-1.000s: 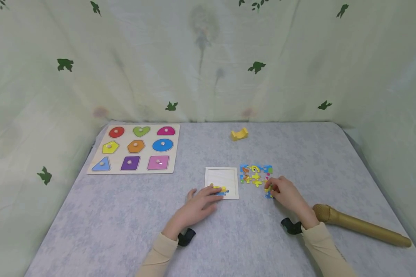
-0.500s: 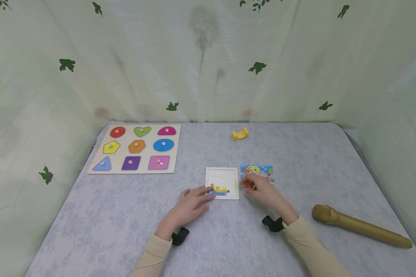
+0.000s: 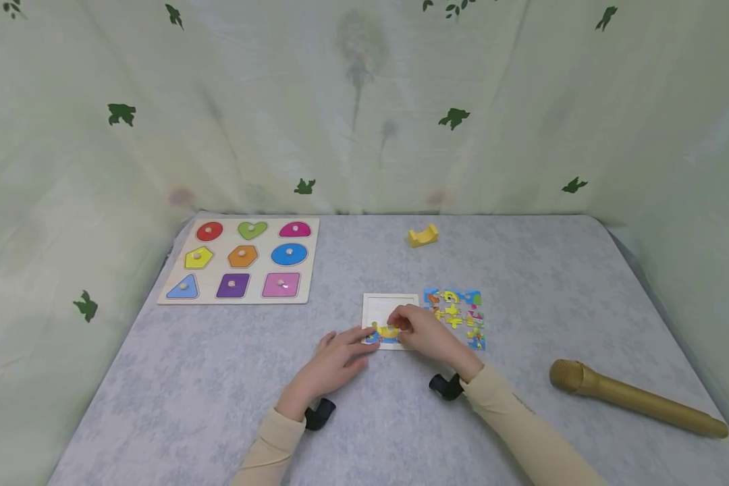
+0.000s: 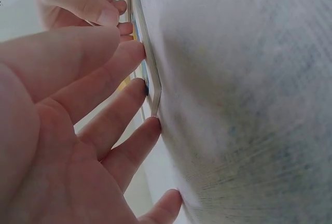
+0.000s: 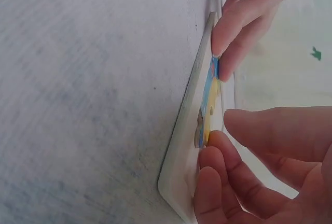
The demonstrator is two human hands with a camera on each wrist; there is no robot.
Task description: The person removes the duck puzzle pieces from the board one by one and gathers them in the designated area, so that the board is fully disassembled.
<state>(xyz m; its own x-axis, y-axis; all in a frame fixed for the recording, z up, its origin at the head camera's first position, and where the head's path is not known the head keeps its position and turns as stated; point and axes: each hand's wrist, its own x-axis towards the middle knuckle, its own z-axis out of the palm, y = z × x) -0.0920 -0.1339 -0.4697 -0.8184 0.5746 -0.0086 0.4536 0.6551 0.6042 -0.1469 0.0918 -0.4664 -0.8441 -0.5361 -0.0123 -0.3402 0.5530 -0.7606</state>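
A white square puzzle frame [image 3: 370, 304] lies flat on the table. Blue and yellow jigsaw pieces [image 3: 389, 332] sit along its near side. My left hand [image 3: 334, 361] rests with spread fingers on the frame's near left corner, its fingertips touching the left end of that row. My right hand [image 3: 431, 334] is over the frame's right side, fingers curled at the right end of the row. In the right wrist view, its thumb [image 5: 254, 123] and fingertips stand close about the row's tabbed end; I cannot tell whether they pinch a piece.
Right of the frame lies a group of loose jigsaw pieces [image 3: 476, 317], partly hidden by my right hand. A knob shape board [image 3: 261, 307] is at the back left. A yellow curved block [image 3: 423, 236] stands at the back, and a gold microphone [image 3: 638, 398] lies on the right.
My right hand has moved left from the loose jigsaw pieces to the frame. My left hand has drawn back slightly to the left, still on the frame's corner.
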